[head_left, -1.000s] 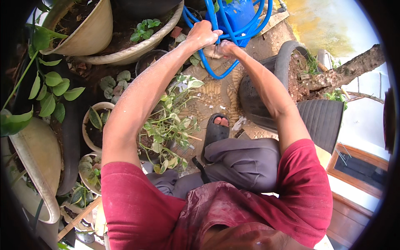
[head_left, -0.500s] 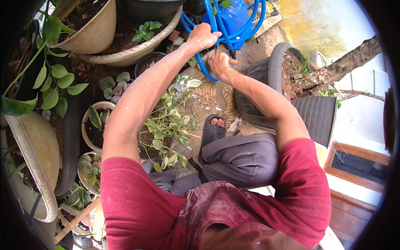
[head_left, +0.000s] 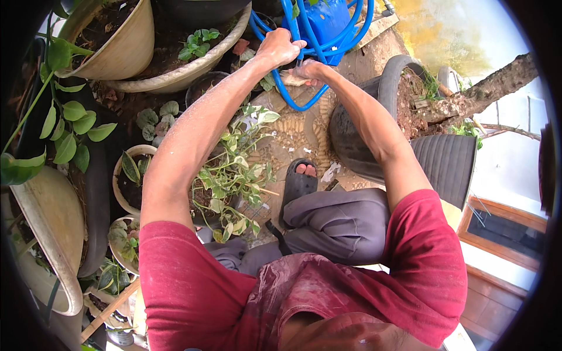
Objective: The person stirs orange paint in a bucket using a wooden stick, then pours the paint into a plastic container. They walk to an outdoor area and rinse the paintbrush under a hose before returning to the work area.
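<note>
My left hand is closed round a length of blue hose in front of a blue plastic container. Just below it, close to the same hose, my right hand is turned with its paler palm side showing and its fingers loosely apart. I see nothing held in the right hand, though its fingers are partly blurred. A loop of the hose hangs beneath both hands, over the patterned paving. More coils lie around the container.
Large pale planters and small potted plants stand on my left. A leafy variegated plant grows beside my sandalled foot. To the right are a black pot holding a tree trunk, and a ribbed black pot.
My right hand has moved left and turned over, bringing its palm side into view. My left hand has shifted slightly left and stays at the hose.
</note>
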Available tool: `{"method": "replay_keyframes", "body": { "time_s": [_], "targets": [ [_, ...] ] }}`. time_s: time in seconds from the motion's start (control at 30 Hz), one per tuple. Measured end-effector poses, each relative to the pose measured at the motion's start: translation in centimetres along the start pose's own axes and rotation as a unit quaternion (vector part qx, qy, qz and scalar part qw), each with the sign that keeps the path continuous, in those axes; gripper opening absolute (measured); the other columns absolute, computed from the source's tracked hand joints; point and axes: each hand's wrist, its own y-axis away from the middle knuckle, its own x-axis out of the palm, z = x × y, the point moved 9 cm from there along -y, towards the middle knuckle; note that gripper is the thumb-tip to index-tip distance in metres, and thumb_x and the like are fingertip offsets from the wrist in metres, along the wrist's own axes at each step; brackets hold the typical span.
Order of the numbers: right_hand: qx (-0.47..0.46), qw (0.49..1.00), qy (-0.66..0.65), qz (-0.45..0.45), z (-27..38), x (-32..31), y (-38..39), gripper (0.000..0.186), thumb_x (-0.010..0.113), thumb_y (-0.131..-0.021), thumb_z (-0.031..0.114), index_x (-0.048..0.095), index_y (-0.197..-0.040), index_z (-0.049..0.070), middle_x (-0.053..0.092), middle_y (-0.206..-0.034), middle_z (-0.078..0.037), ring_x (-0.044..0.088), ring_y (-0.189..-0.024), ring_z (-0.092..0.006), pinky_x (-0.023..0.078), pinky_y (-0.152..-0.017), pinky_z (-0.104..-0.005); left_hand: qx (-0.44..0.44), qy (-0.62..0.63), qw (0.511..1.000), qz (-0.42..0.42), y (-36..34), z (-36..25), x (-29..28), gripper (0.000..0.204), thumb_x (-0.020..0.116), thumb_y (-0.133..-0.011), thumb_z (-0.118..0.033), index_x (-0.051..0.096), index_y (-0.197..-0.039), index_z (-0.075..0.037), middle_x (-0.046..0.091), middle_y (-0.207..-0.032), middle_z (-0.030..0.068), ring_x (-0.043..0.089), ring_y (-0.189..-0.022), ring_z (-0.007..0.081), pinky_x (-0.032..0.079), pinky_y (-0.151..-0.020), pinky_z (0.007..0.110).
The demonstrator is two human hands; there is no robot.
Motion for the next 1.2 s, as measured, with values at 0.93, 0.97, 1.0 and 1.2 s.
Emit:
{"method": "replay_keyframes", "body": {
  "time_s": [0.93, 0.97, 1.0, 1.2],
  "targets": [
    [0.001, 0.990, 0.139, 0.036, -0.2, 0.6, 2.9, 0.043, 0.058, -0.095, 0.050, 0.067, -0.096, 0.008, 0.065, -0.070, -0.009, 0.058, -0.052, -0.0143, 0.042, -0.042, -0.0322, 0.000, -0.015, 1.000, -0.016, 0.5, -1.2, -0.4, 0.047, 0.072, -0.087, -0.042, 0.070, -0.088, 0.004, 0.071, -0.089, 0.0223, 0.070, -0.089, 0.0336, 0.051, -0.081, 0.044],
    [0.029, 0.995, 0.047, 0.084, -1.6, 1.5, 2.0, 0.043, 0.057, -0.095, 0.051, 0.065, -0.092, 0.009, 0.061, -0.066, -0.008, 0.052, -0.047, -0.0126, 0.038, -0.040, -0.0297, -0.001, -0.017, 1.000, -0.016, 0.6, -1.1, -0.4, 0.047, 0.072, -0.087, -0.042, 0.070, -0.087, 0.004, 0.071, -0.088, 0.0218, 0.070, -0.088, 0.0334, 0.051, -0.081, 0.044],
    [0.056, 0.989, -0.045, 0.129, -2.3, 2.1, 1.9, 0.044, 0.056, -0.096, 0.052, 0.063, -0.088, 0.009, 0.057, -0.062, -0.007, 0.046, -0.043, -0.0108, 0.034, -0.037, -0.0272, 0.002, -0.013, 1.000, -0.011, 0.4, -1.0, -0.3, 0.047, 0.072, -0.087, -0.042, 0.070, -0.087, 0.004, 0.071, -0.088, 0.0217, 0.070, -0.088, 0.0333, 0.051, -0.081, 0.044],
    [-0.083, 0.992, -0.063, -0.069, -2.2, 0.5, -3.4, 0.054, 0.055, -0.093, 0.060, 0.064, -0.097, 0.007, 0.064, -0.073, -0.010, 0.059, -0.058, -0.0204, 0.045, -0.047, -0.0351, 0.017, 0.001, 1.000, 0.003, 0.1, -1.4, -0.5, 0.047, 0.071, -0.088, -0.043, 0.071, -0.089, 0.004, 0.071, -0.087, 0.0213, 0.069, -0.087, 0.0322, 0.051, -0.081, 0.044]
  ]
}}
